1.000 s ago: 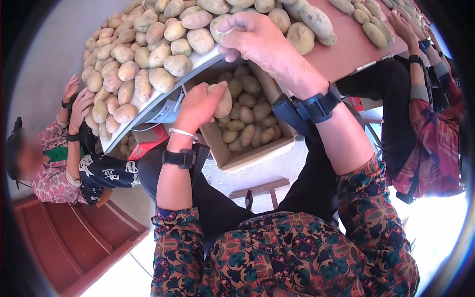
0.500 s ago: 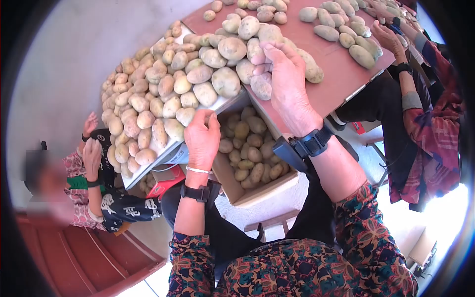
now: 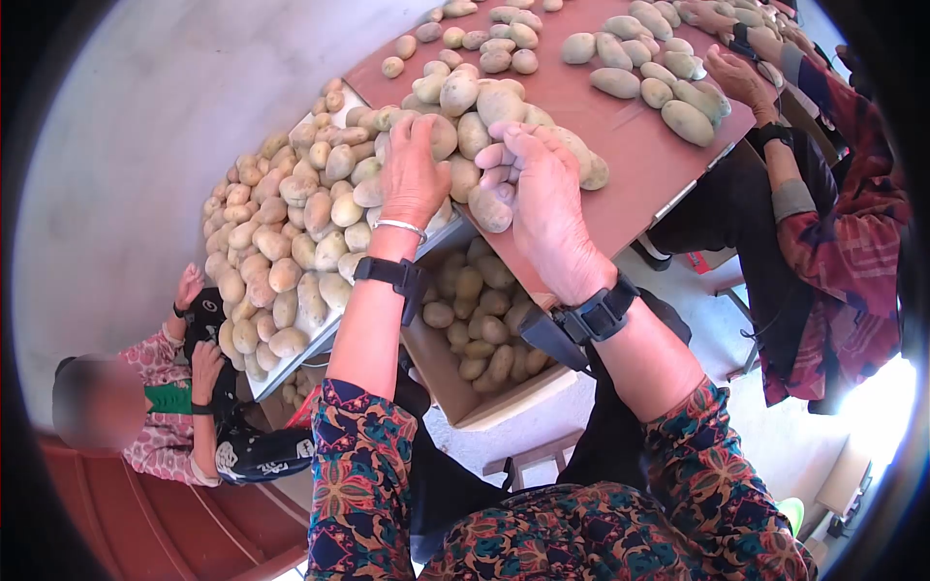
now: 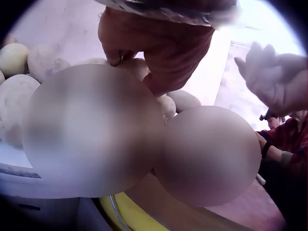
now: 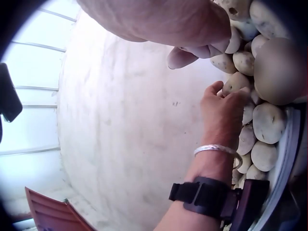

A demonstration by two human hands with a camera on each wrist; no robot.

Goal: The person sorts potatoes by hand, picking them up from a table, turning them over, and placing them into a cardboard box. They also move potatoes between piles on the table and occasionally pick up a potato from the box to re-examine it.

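My left hand [image 3: 415, 176] reaches over the heap of potatoes [image 3: 276, 242] on the white-edged surface. Its thumb and bent fingers pinch a potato, as the left hand [image 4: 156, 45] and the potato [image 4: 136, 68] show in the left wrist view; the right wrist view also has this potato [image 5: 236, 83] at the fingertips of the left hand [image 5: 222, 113]. My right hand [image 3: 550, 198] hovers palm-up by a potato [image 3: 491, 209] at the heap's right side. Loosely bent, its fingers hold nothing; in the left wrist view the right hand [image 4: 274, 77] shows apart from the potatoes.
A cardboard box [image 3: 455, 387] of potatoes stands below the table edge. More potatoes [image 3: 687, 122] lie on the red table [image 3: 591, 116]. One person [image 3: 170, 407] sits at left and another [image 3: 843, 261] at right. A wall [image 3: 145, 145] rises behind the heap.
My left hand has moved from over the box, where it held a potato, up onto the heap. My right hand has come away from the potatoes it was at, and its palm has turned up.
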